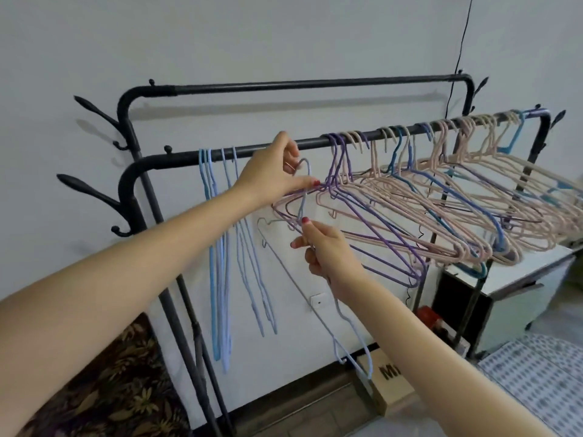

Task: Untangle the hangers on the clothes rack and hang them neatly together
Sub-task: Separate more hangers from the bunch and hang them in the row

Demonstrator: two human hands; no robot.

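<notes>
A black clothes rack has a front rail point(372, 135) with a tangled mass of pink, purple and blue hangers point(441, 200) hanging along its right part. Several pale blue hangers point(220, 247) hang straight down from the rail's left part. My left hand point(274, 171) is just below the rail and pinches the neck of a purple hanger at the tangle's left edge. My right hand point(328, 250), lower down, grips a pale blue hanger point(344, 326) by its neck; its hook rises toward my left hand and its body dangles downward.
A second, higher rail point(299, 85) runs behind, with black coat hooks point(94, 111) on the left post. A white cabinet point(520, 279) stands right, a cardboard box point(388, 373) on the floor, a patterned rug point(104, 380) lower left, and patterned bedding point(536, 373) lower right.
</notes>
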